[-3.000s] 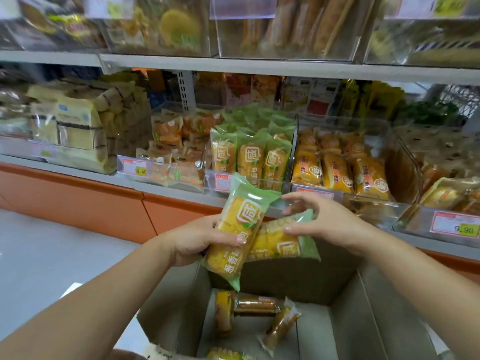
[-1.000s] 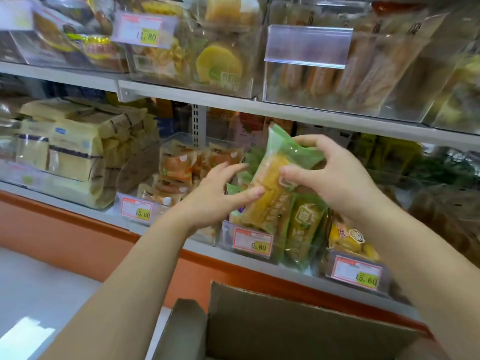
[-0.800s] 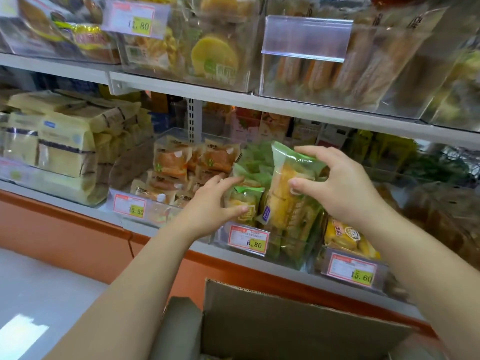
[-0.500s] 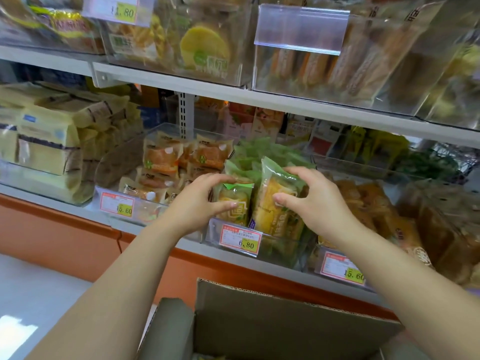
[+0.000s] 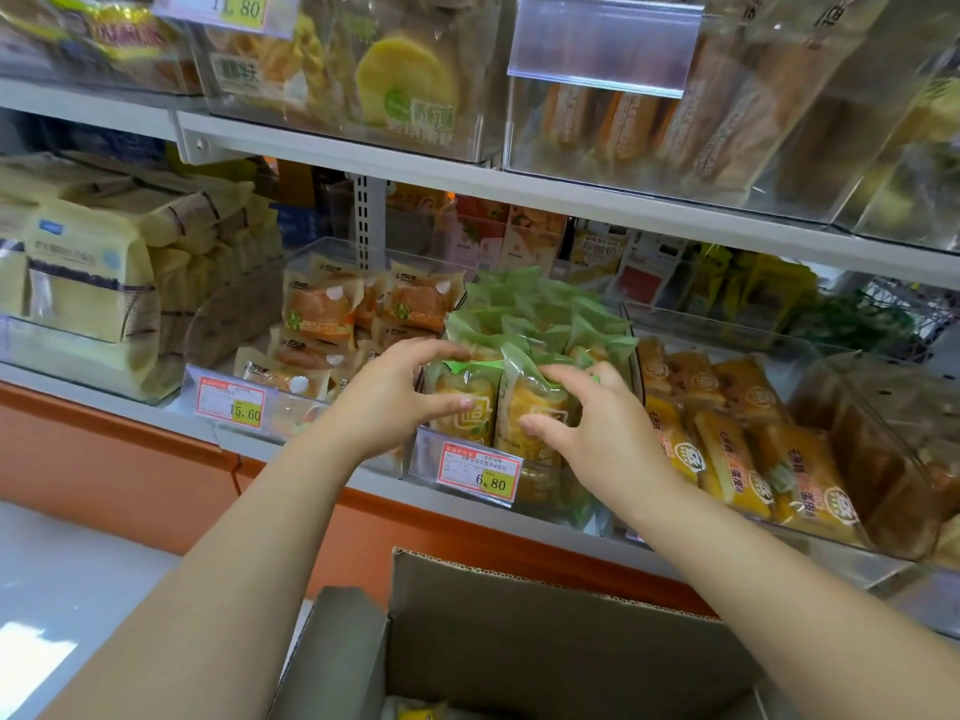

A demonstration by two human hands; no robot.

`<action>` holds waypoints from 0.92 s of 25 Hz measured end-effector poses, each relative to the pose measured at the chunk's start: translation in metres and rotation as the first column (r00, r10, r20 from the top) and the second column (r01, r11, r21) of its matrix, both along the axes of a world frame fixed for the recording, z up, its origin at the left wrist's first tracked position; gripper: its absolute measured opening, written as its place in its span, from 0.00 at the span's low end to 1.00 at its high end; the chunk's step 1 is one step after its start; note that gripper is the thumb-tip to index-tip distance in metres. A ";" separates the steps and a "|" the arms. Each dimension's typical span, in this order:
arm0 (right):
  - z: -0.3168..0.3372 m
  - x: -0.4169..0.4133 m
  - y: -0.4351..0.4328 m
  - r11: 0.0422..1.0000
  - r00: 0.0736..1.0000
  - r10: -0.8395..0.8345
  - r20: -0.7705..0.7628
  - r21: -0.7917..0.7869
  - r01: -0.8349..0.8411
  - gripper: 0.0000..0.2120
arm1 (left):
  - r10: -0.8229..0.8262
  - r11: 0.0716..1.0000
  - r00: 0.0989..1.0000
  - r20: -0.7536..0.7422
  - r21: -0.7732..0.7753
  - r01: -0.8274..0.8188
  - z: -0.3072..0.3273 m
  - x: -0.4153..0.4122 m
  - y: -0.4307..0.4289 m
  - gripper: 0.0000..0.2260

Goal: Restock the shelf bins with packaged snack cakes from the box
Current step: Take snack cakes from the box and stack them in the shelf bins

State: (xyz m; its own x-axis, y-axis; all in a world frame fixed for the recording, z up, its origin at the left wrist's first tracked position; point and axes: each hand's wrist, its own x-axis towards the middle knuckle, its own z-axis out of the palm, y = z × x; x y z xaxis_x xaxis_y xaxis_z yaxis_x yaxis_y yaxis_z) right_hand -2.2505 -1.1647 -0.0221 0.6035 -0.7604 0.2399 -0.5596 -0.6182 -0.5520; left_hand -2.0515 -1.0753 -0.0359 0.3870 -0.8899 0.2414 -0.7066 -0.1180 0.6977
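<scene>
A clear shelf bin (image 5: 524,478) with a 6.80 price tag holds several green-wrapped snack cakes standing upright. My right hand (image 5: 582,423) grips the front cake (image 5: 530,402) from its right side, pressing it down into the bin's front row. My left hand (image 5: 395,392) holds the neighbouring green-wrapped cake (image 5: 465,402) at its left edge, thumb under and fingers over its top. The open cardboard box (image 5: 519,631) stands below the shelf; a yellow packet (image 5: 421,711) shows at its bottom.
Left of the green bin sits a bin of orange-wrapped cakes (image 5: 332,324) tagged 15.60. To the right lies a bin of yellow-orange cakes (image 5: 737,449). Cream bread bags (image 5: 88,288) fill the far left. An upper shelf (image 5: 467,179) overhangs closely with more clear bins.
Both hands rose from the box with green cakes to the bin. My right hand has lowered its cake from above the bin down into the front row; the left hand steadies the adjacent one.
</scene>
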 end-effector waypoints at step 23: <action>-0.142 -0.107 0.059 0.934 0.881 0.305 -0.362 0.295 -0.202 0.20 | -0.291 0.951 0.859 0.421 0.225 0.212 -0.122 -0.129 0.096 0.18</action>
State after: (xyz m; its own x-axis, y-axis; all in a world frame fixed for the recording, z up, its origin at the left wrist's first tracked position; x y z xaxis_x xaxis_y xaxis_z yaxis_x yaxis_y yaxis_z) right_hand -2.3573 -1.1058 -0.1642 0.7879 -0.5712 -0.2301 -0.6042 -0.6450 -0.4679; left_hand -2.1808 -0.9797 -0.1578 0.0312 -0.9842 0.1743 -0.9571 0.0208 0.2891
